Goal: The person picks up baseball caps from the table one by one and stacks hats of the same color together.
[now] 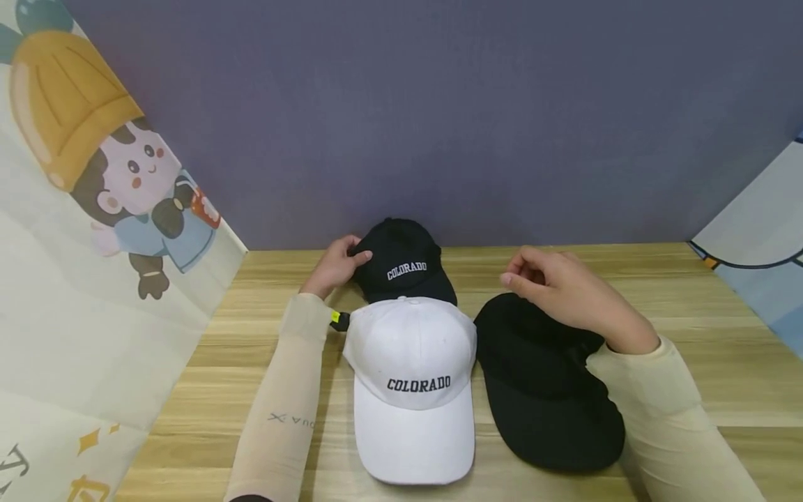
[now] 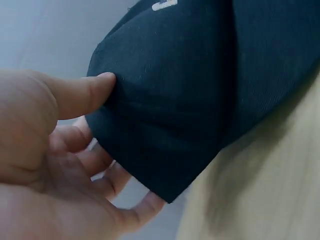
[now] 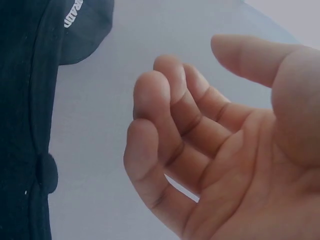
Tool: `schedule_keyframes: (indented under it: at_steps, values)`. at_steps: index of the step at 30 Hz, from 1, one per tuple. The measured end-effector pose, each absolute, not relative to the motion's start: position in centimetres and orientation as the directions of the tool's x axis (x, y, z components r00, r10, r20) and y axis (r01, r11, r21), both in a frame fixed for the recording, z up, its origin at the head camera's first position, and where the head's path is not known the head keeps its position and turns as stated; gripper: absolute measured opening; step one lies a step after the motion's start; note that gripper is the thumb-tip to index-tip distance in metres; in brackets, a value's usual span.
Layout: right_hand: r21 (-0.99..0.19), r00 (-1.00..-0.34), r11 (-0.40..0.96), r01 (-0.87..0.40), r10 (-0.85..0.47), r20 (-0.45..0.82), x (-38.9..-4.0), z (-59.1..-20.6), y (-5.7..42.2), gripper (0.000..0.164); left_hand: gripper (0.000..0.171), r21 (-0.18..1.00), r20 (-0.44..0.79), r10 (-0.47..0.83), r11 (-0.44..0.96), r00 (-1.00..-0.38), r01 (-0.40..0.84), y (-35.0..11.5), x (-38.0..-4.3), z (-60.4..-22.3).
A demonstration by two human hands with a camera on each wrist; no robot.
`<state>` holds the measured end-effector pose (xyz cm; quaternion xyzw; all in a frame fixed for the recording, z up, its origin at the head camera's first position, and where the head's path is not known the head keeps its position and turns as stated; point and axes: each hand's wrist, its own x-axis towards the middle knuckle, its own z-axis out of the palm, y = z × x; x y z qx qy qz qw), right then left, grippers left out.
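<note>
At the back of the table stands a black cap (image 1: pixel 396 251) with white COLORADO lettering. My left hand (image 1: pixel 339 265) holds it by its side edge; in the left wrist view the thumb (image 2: pixel 90 95) lies on the outer cloth (image 2: pixel 165 100) and the other fingers are behind. A white cap (image 1: pixel 410 348) with black COLORADO lettering sits in front, overlapping the black cap's brim. To its right lies another black cap (image 1: pixel 546 411), brim toward me. Over that cap's back part hovers my right hand (image 1: pixel 558 286), fingers loosely bent, with nothing in the palm (image 3: pixel 235 165).
A grey-purple wall (image 1: pixel 470 125) rises right behind the wooden table (image 1: pixel 201 418). Panels with cartoon prints (image 1: pixel 144 167) flank the table on both sides. A black strap with a yellow tag (image 1: pixel 339 319) sticks out left of the white cap, close to my left sleeve.
</note>
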<state>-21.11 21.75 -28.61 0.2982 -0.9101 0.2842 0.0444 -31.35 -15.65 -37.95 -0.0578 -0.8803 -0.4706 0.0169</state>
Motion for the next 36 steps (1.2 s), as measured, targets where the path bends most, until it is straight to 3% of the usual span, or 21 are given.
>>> schedule_keyframes:
  at_steps: [13, 21, 30, 36]
  values:
    - [-0.494, -0.838, 0.682, -0.539, -0.493, 0.234, -21.5, -28.3, 22.6, 0.026, 0.017, 0.673, 0.449, 0.121, 0.606, -0.885, 0.424, -13.6, -29.0, -32.9]
    - [-0.503, -0.853, 0.691, -0.519, -0.460, 0.248, -21.5, -28.2, 23.3, 0.025, 0.016, 0.593, 0.674, 0.080, 0.533, -0.734, 0.603, -12.2, -27.2, -30.1]
    - [-0.521, -0.855, 0.679, -0.518, -0.411, 0.315, -22.0, -27.4, 24.1, 0.021, 0.013, 0.480, 0.838, 0.017, 0.455, -0.546, 0.750, -9.9, -23.1, -25.6]
    - [-0.540, -0.860, 0.670, -0.509, -0.368, 0.355, -22.2, -26.8, 24.8, 0.019, 0.013, 0.441, 0.871, 0.016, 0.415, -0.490, 0.796, -8.8, -21.5, -24.1]
